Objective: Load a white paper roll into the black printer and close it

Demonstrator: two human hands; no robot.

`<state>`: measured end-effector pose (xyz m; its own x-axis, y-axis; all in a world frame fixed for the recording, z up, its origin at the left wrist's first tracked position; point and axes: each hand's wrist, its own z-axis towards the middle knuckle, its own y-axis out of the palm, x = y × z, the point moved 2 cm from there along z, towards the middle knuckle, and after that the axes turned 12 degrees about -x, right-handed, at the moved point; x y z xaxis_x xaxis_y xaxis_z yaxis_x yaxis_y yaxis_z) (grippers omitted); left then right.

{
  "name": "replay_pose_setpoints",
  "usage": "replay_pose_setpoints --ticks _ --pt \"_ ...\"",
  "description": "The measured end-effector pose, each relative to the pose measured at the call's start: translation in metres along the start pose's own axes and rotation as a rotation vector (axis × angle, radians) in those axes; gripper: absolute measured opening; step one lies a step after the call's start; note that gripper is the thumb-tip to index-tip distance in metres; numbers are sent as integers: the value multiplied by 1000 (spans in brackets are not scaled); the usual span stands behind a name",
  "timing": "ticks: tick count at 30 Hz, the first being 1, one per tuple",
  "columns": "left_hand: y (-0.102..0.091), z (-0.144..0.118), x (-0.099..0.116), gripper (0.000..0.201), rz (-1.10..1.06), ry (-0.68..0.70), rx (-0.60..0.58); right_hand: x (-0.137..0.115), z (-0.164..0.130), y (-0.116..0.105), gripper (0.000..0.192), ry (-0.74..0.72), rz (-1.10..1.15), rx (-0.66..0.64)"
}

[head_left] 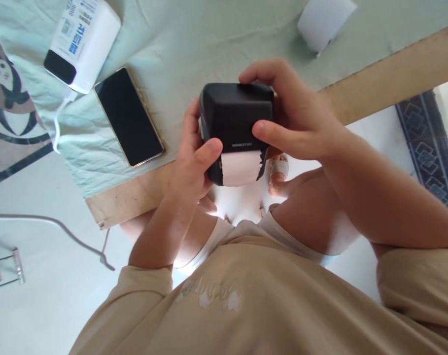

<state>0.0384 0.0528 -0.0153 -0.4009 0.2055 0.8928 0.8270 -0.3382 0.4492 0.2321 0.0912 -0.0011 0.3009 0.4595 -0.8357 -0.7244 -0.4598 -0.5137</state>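
Note:
Both hands hold a small black box-shaped printer in front of my body, above my knees. White paper with a torn edge sticks out of its lower slot. My left hand grips the printer's left side, the thumb lying across its front near the paper. My right hand wraps over the top and right side, its thumb resting on the front face.
A black smartphone lies on a pale green cloth over a wooden board. A white power bank with a cable sits at the upper left. A white paper roll lies at the top right. A patterned rug is at right.

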Motion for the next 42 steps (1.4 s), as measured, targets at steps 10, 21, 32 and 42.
replay_pose_setpoints --ticks 10,21,32,42 --pt "-8 0 -10 38 -27 42 -47 -9 1 -3 65 211 164 -179" --pt "-7 1 -7 42 -10 27 -56 -11 3 -4 65 257 12 -163" --pt "-5 2 -1 38 -16 -19 0 -11 2 -4 71 297 -171 -184" --pt "-2 1 0 42 5 -29 62 -5 -2 -49 30 173 -514 410"
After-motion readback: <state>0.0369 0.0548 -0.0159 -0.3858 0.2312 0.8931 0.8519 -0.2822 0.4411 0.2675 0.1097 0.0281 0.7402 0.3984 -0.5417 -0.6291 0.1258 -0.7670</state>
